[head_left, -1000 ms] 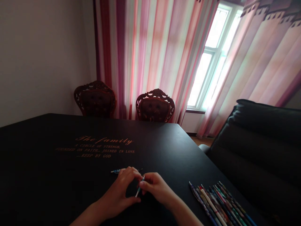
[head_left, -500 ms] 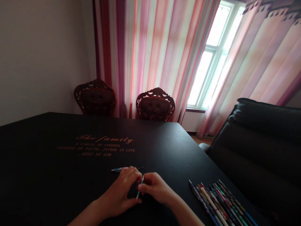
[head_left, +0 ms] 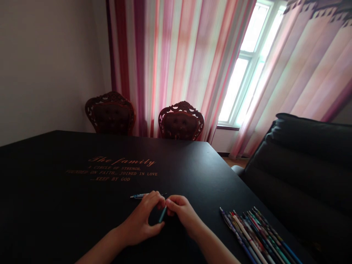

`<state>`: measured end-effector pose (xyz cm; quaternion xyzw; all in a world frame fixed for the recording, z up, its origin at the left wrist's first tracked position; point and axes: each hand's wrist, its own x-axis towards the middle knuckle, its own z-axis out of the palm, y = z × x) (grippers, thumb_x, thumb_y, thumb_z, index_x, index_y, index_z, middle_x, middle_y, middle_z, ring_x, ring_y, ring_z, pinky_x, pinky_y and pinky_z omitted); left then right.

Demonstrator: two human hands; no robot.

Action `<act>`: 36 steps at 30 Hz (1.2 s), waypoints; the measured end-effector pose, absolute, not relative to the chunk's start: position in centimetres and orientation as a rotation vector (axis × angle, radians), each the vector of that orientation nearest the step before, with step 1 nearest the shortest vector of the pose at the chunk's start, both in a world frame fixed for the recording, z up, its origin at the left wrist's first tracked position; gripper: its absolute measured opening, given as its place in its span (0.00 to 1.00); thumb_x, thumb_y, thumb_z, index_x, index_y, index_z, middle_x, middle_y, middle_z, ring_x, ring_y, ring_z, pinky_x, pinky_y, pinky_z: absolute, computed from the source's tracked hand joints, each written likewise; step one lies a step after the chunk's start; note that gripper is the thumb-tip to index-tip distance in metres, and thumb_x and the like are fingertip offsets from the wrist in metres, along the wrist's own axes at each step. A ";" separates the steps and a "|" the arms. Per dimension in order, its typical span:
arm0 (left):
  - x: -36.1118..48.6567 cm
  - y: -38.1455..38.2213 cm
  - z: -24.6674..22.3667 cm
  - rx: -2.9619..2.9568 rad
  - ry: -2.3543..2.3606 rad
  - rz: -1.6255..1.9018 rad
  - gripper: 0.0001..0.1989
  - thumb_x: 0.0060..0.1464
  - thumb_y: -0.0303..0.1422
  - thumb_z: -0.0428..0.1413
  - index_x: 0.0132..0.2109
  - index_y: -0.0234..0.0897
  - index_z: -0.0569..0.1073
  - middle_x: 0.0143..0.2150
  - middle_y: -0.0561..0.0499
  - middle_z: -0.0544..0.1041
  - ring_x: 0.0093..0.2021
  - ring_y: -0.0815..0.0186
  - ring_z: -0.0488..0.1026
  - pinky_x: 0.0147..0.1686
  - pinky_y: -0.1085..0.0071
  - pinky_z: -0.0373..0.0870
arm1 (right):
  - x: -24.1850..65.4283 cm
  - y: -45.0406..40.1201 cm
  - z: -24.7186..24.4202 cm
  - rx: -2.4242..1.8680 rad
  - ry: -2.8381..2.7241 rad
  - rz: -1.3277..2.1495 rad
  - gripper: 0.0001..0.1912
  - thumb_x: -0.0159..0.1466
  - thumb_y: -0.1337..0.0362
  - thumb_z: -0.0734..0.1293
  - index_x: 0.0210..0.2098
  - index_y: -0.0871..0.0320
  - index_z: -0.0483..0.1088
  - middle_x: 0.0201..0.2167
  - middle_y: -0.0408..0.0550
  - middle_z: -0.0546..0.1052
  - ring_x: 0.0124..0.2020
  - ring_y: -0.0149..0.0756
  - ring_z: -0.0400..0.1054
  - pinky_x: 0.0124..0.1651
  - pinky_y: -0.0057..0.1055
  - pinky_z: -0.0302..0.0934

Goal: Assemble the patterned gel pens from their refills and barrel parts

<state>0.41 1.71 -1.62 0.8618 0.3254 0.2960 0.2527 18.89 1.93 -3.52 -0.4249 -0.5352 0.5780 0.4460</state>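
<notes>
Between my hands is a short teal pen barrel (head_left: 162,214), tilted over the dark table (head_left: 189,172). My right hand (head_left: 183,211) pinches its upper end with thumb and fingertips. My left hand (head_left: 145,218) curls around from the other side, its thumb at the barrel's lower end and its fingers bent near the top. Whether small parts sit between the fingertips is hidden. Just behind my left hand lies another pen (head_left: 136,196), light blue and silver, partly covered by my fingers; its dark thin end shows at the right.
Several pens (head_left: 258,234) lie side by side at the table's right edge, near my right forearm. Gold lettering (head_left: 122,161) is printed on the tabletop. Two carved chairs (head_left: 181,124) stand at the far side, and a black armchair (head_left: 299,176) is at the right.
My right hand has slid from the middle of the pen to its upper end and moved slightly up. The silver lower tip no longer shows; a plain teal section does.
</notes>
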 end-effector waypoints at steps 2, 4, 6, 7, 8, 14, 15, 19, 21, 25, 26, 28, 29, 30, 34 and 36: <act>0.5 1.8 -1.5 2.335 0.882 0.806 0.17 0.47 0.24 0.57 0.44 0.42 0.65 0.42 0.53 0.68 0.44 0.62 0.65 0.52 0.64 0.62 | 18.8 2.0 -3.6 -1.064 -1.295 1.419 0.17 0.56 0.52 0.69 0.25 0.61 0.73 0.18 0.40 0.66 0.23 0.28 0.56 0.29 0.27 0.51; 0.4 1.8 -1.2 2.321 0.885 0.782 0.15 0.47 0.24 0.56 0.43 0.42 0.65 0.41 0.54 0.68 0.43 0.63 0.66 0.50 0.65 0.63 | 18.8 2.2 -3.7 -1.067 -1.269 1.408 0.17 0.57 0.52 0.68 0.24 0.61 0.73 0.18 0.40 0.66 0.23 0.28 0.56 0.29 0.27 0.50; 0.2 1.9 -0.8 2.304 0.903 0.731 0.14 0.48 0.24 0.56 0.43 0.42 0.66 0.39 0.55 0.69 0.41 0.63 0.66 0.48 0.66 0.63 | 18.8 2.3 -3.8 -1.065 -1.234 1.403 0.17 0.57 0.52 0.68 0.25 0.61 0.73 0.18 0.40 0.66 0.22 0.28 0.56 0.29 0.27 0.49; 0.1 1.9 -0.7 2.297 0.915 0.705 0.14 0.48 0.25 0.56 0.43 0.42 0.67 0.38 0.55 0.70 0.41 0.63 0.66 0.47 0.66 0.64 | 18.8 2.3 -3.8 -1.062 -1.213 1.401 0.17 0.57 0.52 0.68 0.25 0.62 0.74 0.18 0.40 0.66 0.22 0.27 0.56 0.29 0.27 0.49; 0.0 2.0 -0.5 2.291 0.927 0.684 0.14 0.48 0.25 0.56 0.43 0.42 0.67 0.37 0.55 0.71 0.41 0.63 0.67 0.47 0.66 0.64 | 18.8 2.3 -3.9 -1.057 -1.193 1.400 0.17 0.57 0.52 0.68 0.26 0.62 0.74 0.19 0.40 0.66 0.23 0.27 0.56 0.29 0.27 0.49; -0.9 2.8 -1.2 2.228 1.028 0.725 0.13 0.53 0.27 0.54 0.46 0.44 0.72 0.35 0.55 0.73 0.41 0.62 0.68 0.45 0.67 0.64 | 18.7 2.4 -4.4 -1.010 -1.013 1.413 0.17 0.56 0.52 0.71 0.31 0.62 0.76 0.21 0.41 0.67 0.23 0.27 0.57 0.29 0.26 0.50; -1.1 3.0 -1.4 2.224 1.054 0.744 0.12 0.54 0.28 0.54 0.46 0.44 0.73 0.35 0.55 0.74 0.41 0.62 0.68 0.44 0.67 0.64 | 18.8 2.5 -4.5 -0.999 -0.983 1.420 0.16 0.55 0.53 0.71 0.31 0.62 0.76 0.21 0.42 0.68 0.24 0.27 0.57 0.29 0.26 0.50; -1.9 3.9 -2.1 2.229 1.169 0.794 0.09 0.57 0.30 0.53 0.43 0.44 0.75 0.37 0.53 0.76 0.43 0.60 0.69 0.44 0.66 0.64 | 20.0 3.3 -4.3 -0.987 -0.895 1.295 0.16 0.55 0.54 0.72 0.34 0.60 0.76 0.23 0.43 0.71 0.26 0.29 0.60 0.31 0.26 0.53; -2.1 4.2 -2.1 2.278 1.194 0.789 0.08 0.58 0.31 0.53 0.43 0.44 0.75 0.39 0.53 0.77 0.43 0.60 0.69 0.45 0.64 0.63 | 21.2 3.8 -4.0 -1.029 -0.923 1.209 0.15 0.56 0.54 0.70 0.35 0.60 0.76 0.24 0.43 0.72 0.26 0.30 0.62 0.32 0.27 0.55; -2.3 4.3 -2.2 2.479 1.150 0.706 0.07 0.57 0.34 0.57 0.43 0.48 0.76 0.46 0.53 0.75 0.48 0.59 0.69 0.51 0.58 0.56 | 23.2 4.3 -3.2 -1.190 -1.336 1.059 0.10 0.57 0.62 0.67 0.35 0.59 0.76 0.26 0.46 0.76 0.30 0.36 0.68 0.37 0.31 0.58; -2.4 4.3 -2.2 2.509 1.154 0.685 0.08 0.55 0.34 0.59 0.43 0.48 0.76 0.47 0.52 0.74 0.49 0.58 0.68 0.52 0.58 0.56 | 23.4 4.1 -3.0 -1.236 -1.483 0.987 0.08 0.56 0.64 0.67 0.35 0.58 0.76 0.28 0.46 0.77 0.32 0.37 0.69 0.38 0.32 0.59; -2.4 4.2 -2.3 2.530 1.192 0.664 0.14 0.50 0.36 0.64 0.44 0.48 0.75 0.49 0.52 0.72 0.51 0.56 0.67 0.52 0.58 0.56 | 23.4 3.6 -2.9 -1.333 -1.754 0.790 0.09 0.54 0.68 0.68 0.36 0.55 0.76 0.33 0.45 0.77 0.38 0.40 0.69 0.44 0.34 0.59; -2.5 4.2 -2.3 2.530 1.216 0.665 0.16 0.47 0.37 0.66 0.45 0.47 0.74 0.49 0.51 0.72 0.51 0.55 0.67 0.52 0.58 0.56 | 23.3 3.3 -2.9 -1.381 -1.852 0.685 0.11 0.53 0.69 0.70 0.36 0.54 0.76 0.35 0.45 0.77 0.41 0.41 0.68 0.46 0.35 0.58; -2.5 4.2 -2.2 2.528 1.236 0.667 0.17 0.46 0.37 0.67 0.44 0.46 0.74 0.48 0.51 0.71 0.51 0.55 0.67 0.51 0.58 0.56 | 23.1 3.0 -2.9 -1.424 -1.919 0.596 0.13 0.52 0.70 0.71 0.37 0.53 0.76 0.38 0.45 0.76 0.44 0.42 0.66 0.48 0.36 0.57; -2.7 4.2 -2.0 2.529 1.249 0.646 0.10 0.48 0.35 0.65 0.39 0.45 0.73 0.47 0.52 0.71 0.50 0.56 0.67 0.50 0.59 0.56 | 22.6 2.4 -3.1 -1.520 -1.999 0.453 0.14 0.51 0.69 0.74 0.37 0.51 0.75 0.40 0.46 0.74 0.46 0.43 0.64 0.48 0.35 0.57; -2.7 4.3 -2.0 2.521 1.249 0.661 0.05 0.53 0.33 0.61 0.38 0.44 0.73 0.46 0.53 0.72 0.49 0.58 0.67 0.49 0.60 0.56 | 22.5 2.6 -3.2 -1.522 -1.999 0.424 0.10 0.53 0.71 0.73 0.33 0.52 0.75 0.39 0.46 0.74 0.45 0.42 0.64 0.48 0.34 0.57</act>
